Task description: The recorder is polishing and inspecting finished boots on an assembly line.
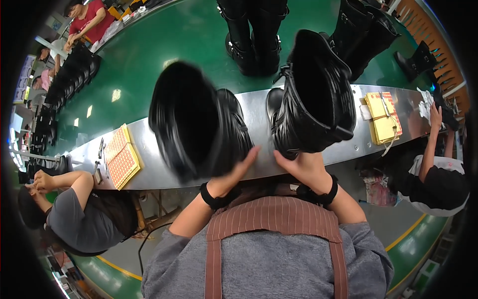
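Two tall black boots with wide open tops stand in front of me, over the metal edge of the bench. My left hand [230, 175] is at the near side of the left boot [231, 134], thumb stretched along it and the other fingers hidden behind it. That boot is smeared by motion and leans left. My right hand [307, 170] grips the right boot [295, 130] low on its near side, thumb at the heel, fingers partly hidden. Laces and a strap show on the right boot. Both toes point away from me.
Beyond the metal ledge [256, 107] runs a green surface [189, 37] bearing more buckled boots [254, 37]. Sticker-sheet stacks lie left [122, 157] and right [382, 117]. Other people sit at left [84, 214] and right [438, 179]; a row of boots [74, 74] stands far left.
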Demonstrator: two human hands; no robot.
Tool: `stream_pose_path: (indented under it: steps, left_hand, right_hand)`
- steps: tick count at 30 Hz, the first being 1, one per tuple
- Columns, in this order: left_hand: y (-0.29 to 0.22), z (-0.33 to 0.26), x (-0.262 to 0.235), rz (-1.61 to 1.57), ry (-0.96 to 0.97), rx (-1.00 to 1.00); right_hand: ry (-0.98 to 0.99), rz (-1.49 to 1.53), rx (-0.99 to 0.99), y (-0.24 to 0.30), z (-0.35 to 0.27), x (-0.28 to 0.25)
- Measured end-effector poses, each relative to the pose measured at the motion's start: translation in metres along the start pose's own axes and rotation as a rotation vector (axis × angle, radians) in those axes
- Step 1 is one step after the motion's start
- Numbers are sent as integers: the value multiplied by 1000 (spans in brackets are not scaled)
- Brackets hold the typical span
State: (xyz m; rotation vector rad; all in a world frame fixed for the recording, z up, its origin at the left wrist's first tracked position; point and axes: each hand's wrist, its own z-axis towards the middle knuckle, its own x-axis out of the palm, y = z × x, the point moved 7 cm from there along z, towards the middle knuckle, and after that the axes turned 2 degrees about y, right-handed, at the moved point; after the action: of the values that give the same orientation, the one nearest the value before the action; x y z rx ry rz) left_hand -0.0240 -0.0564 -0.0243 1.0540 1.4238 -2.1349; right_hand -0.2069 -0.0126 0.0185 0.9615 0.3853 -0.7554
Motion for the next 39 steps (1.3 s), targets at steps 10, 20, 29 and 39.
stream_pose_path:
  steps: [10,20,29,39]
  left_hand:
    - [48,-6,-24,-991,-64,-368]
    - [20,0,-14,-1752,158,-441]
    - [12,-4,7,-1733,213,-502]
    - [16,3,-9,-1580,101,-273]
  right_hand:
    - [227,733,611,-67,-13,12]
    - [-83,1463,790,-55,-27,23]
    - [-24,1585,747,-41,-21,35]
    - [-58,1451,639,-44,-16,28]
